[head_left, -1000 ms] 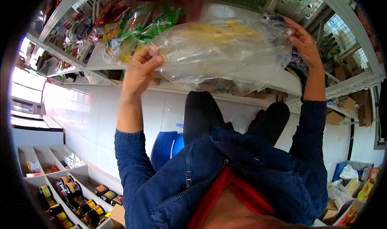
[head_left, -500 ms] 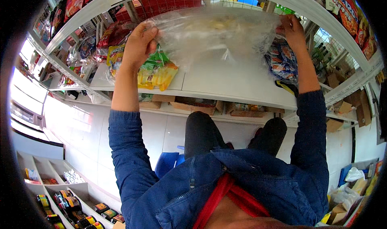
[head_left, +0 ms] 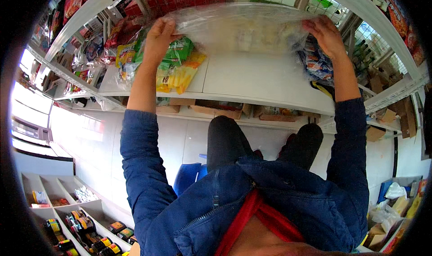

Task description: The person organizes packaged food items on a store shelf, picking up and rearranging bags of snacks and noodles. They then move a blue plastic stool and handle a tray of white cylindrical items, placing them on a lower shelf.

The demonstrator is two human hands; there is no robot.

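Navy sleeves [head_left: 346, 141] reach forward to two bare hands: the left hand [head_left: 160, 35] pinches one end of a clear plastic sheet [head_left: 247, 28]; the right hand [head_left: 327, 37], blurred, grips the other. Stretched between them, it hangs above a white shelf [head_left: 252, 85]. A second ago it hid the shelf's front edge; now it spans farther back, which suggests spreading it out. Pale shapes show in or behind it; which is unclear. Yellow packets [head_left: 177, 78] lie at left, blue packets [head_left: 318, 63] at right. Lower, open cardboard boxes [head_left: 218, 112] hold indistinct goods. At lower left, a divided tray [head_left: 91, 206] holds dark jars [head_left: 82, 224].
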